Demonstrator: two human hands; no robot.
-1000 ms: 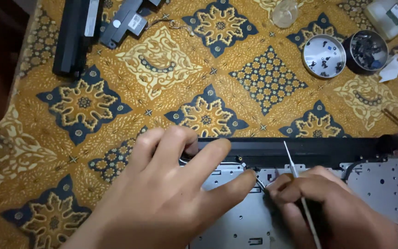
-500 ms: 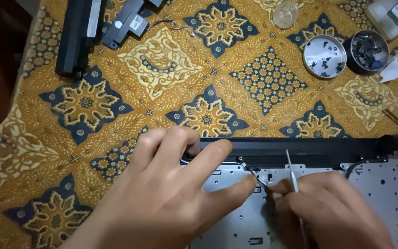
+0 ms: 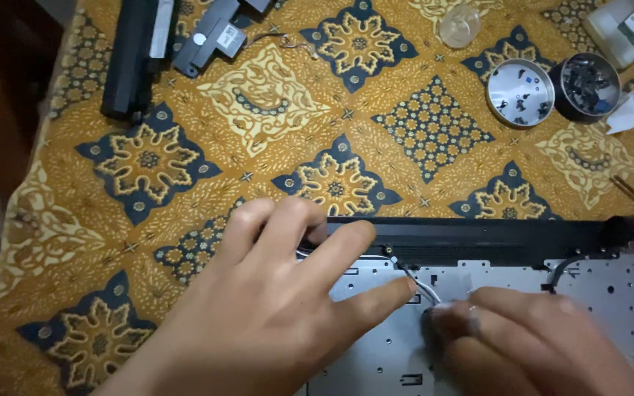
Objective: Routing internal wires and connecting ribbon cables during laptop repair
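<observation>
- The right hand [image 3: 544, 345] pinches a thin white cable [image 3: 421, 284] at its near end, over the laptop chassis [image 3: 596, 293].
- The left hand [image 3: 273, 315] lies flat, fingers spread, holding nothing, pressing the chassis corner beside the cable.
- Farther off, two round tins [image 3: 552, 89] sit on the patterned cloth [image 3: 258, 110].

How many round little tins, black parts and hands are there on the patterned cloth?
Round tins: 2, one silver, one black
Black parts at top left: 2, a long bar and a speaker part
Hands: 2, left hand, right hand
Total: 6
</observation>
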